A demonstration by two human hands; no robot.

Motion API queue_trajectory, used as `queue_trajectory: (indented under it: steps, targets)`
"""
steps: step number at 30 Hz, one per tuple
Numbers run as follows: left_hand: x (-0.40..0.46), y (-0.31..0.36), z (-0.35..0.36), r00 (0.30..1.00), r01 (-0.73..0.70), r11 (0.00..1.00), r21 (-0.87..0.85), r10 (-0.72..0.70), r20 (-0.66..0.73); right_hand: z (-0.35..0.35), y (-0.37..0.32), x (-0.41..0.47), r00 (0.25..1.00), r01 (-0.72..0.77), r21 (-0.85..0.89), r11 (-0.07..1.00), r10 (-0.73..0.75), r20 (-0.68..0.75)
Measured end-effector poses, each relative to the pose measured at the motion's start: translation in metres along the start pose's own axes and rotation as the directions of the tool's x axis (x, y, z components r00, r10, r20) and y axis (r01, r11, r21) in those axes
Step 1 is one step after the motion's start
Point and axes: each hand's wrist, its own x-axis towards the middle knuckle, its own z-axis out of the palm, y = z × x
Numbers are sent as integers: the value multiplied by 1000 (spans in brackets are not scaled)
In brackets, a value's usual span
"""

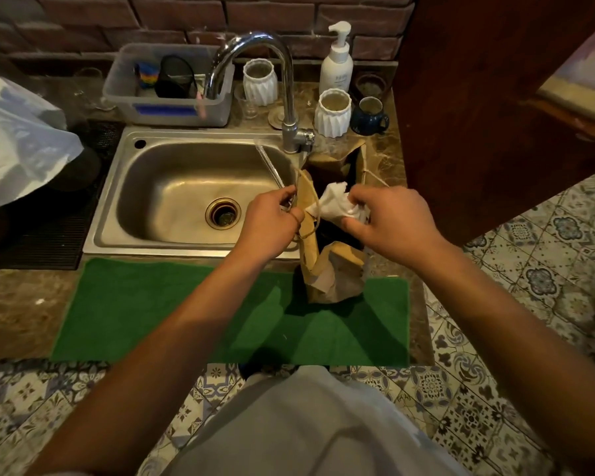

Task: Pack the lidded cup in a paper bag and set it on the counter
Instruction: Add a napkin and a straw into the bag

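A brown paper bag (334, 273) stands open on the counter, partly on the green mat (172, 314), right of the sink. My left hand (272, 221) pinches the bag's left edge and its twine handle. My right hand (389, 218) grips a crumpled white napkin (330, 202) over the bag's dark opening. The lidded cup is not visible; the inside of the bag is too dark to tell what it holds.
A steel sink (172, 197) with a tall tap (282, 97) lies to the left. Behind it stand a grey tub (165, 104), two white ribbed vases (332, 113), a soap pump (337, 60) and a blue mug (370, 115). A wooden panel (488, 108) rises at right.
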Motion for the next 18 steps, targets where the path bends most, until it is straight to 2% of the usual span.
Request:
queue_trajectory:
  steps: [6,12,15,18]
  targets:
    - [4,-6,-3,999,-33,998,47,34,-4,-13,6,8,957,81,-44,996,-66,282]
    - [6,-8,-4,999,-47,998,42,48,-14,-28,11,14,842,85,131,988,-142,520]
    - [6,-8,-4,998,-67,997,48,68,-7,-30,11,18,799,77,76,994,-107,591]
    - [6,-7,0,995,-95,993,67,95,3,-25,7,19,754,134,-57,989,-64,654]
